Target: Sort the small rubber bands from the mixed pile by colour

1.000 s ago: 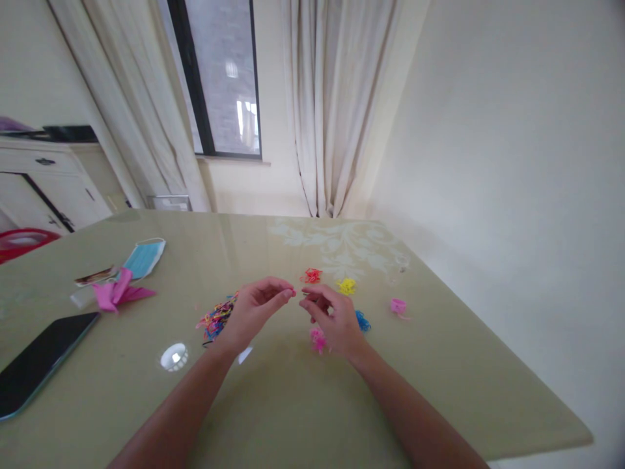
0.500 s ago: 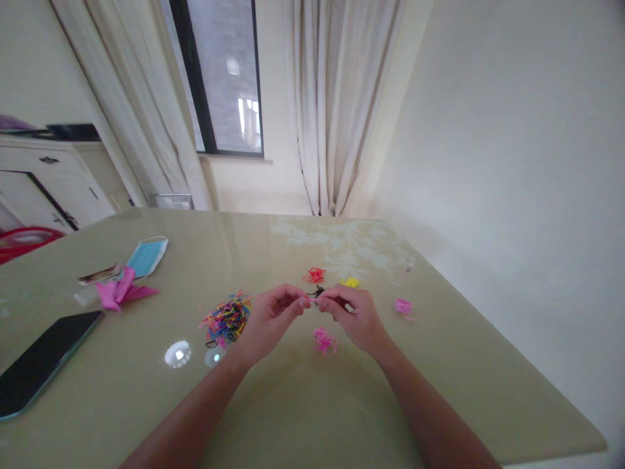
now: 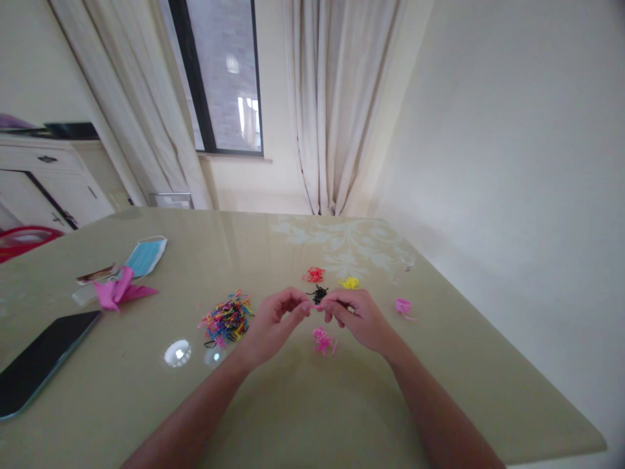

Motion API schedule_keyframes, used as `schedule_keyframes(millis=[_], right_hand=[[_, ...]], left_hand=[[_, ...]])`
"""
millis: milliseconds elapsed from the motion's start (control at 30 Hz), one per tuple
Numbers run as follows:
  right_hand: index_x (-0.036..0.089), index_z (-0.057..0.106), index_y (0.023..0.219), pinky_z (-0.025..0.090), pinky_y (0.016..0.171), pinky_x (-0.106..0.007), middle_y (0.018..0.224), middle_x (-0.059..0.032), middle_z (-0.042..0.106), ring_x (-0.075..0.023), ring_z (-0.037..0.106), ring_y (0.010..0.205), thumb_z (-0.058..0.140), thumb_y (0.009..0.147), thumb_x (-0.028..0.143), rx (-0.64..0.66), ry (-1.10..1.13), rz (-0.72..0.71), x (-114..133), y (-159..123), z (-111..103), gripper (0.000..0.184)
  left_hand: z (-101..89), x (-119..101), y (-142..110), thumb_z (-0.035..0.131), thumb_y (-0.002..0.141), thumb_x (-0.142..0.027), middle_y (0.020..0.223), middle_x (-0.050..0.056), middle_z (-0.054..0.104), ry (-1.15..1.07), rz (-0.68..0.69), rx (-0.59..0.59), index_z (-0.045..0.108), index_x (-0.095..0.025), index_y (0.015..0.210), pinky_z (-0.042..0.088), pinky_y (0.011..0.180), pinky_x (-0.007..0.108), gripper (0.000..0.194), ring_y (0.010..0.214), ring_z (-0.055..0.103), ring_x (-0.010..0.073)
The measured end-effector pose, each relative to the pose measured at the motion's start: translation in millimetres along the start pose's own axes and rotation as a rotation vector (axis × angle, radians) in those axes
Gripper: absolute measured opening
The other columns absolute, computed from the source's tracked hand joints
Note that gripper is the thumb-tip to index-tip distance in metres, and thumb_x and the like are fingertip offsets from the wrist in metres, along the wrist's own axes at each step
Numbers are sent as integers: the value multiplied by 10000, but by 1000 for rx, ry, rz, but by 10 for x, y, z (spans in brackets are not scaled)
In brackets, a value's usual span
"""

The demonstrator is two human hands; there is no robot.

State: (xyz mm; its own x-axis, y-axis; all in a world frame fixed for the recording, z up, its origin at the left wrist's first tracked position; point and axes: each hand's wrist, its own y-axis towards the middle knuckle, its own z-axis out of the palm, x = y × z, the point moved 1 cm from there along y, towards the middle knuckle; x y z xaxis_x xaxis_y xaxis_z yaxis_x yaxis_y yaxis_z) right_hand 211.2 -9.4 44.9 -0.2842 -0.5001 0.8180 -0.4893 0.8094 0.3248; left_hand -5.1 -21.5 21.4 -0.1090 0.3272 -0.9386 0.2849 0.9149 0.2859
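My left hand and my right hand meet fingertip to fingertip above the table, both pinched on a small pink rubber band between them. A mixed pile of coloured rubber bands lies just left of my left hand. Small sorted heaps lie around my hands: pink bands below them, black bands just behind the fingertips, red bands and yellow bands farther back. A single pink piece lies to the right.
A dark phone lies at the table's left edge. A pink paper shape, a blue face mask and a small card lie at the far left. A white cabinet and curtains stand behind.
My hands have come together, fingertips now touching on a pink band. My right hand shifted right, uncovering the pink heap and covering the blue bands.
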Motion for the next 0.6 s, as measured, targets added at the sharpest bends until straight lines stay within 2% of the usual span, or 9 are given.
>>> schedule_keyframes(millis=[133,267,367,433,500,600], right_hand=[[178,778,825,376,544,-230,713,-18,730,-113,552,564,586,1032,352,-26,-131,24,-20,7,-38,332],[171,751,792,377,551,-238,679,-19,707,-129,576,598,610,1019,347,-121,-133,-7,3,-6,-34,320],[175,729,807,385,545,-242,680,-14,696,-125,573,589,603,1022,318,-171,-139,-121,107,-38,-31,287],[182,710,821,404,557,-252,691,-14,689,-124,572,587,592,1017,269,-233,-183,-248,260,-82,-25,245],[194,699,866,440,584,-272,711,-19,693,-136,595,606,579,998,200,-311,-233,-393,497,-169,1,178],[229,700,976,485,584,-318,702,-21,698,-166,614,588,564,962,182,-439,-296,-616,934,-424,92,144]], left_hand=[[-8,51,9,605,968,-358,781,9,705,335,-74,134,734,-179,894,429,627,239,233,745,619,157],[90,169,-1,590,958,-299,793,12,739,499,-75,197,765,-183,879,424,664,260,225,719,618,161],[123,231,10,580,968,-287,831,29,775,527,-30,265,805,-194,898,442,707,272,253,747,648,174],[65,261,40,555,985,-291,835,38,785,526,-20,287,813,-194,894,461,718,276,291,760,670,184],[-62,298,82,533,1000,-298,865,51,795,566,-42,219,812,-191,903,489,753,289,315,801,697,202],[-308,376,133,542,995,-265,1027,89,801,759,-80,24,812,-189,1006,506,919,345,280,986,714,251]])
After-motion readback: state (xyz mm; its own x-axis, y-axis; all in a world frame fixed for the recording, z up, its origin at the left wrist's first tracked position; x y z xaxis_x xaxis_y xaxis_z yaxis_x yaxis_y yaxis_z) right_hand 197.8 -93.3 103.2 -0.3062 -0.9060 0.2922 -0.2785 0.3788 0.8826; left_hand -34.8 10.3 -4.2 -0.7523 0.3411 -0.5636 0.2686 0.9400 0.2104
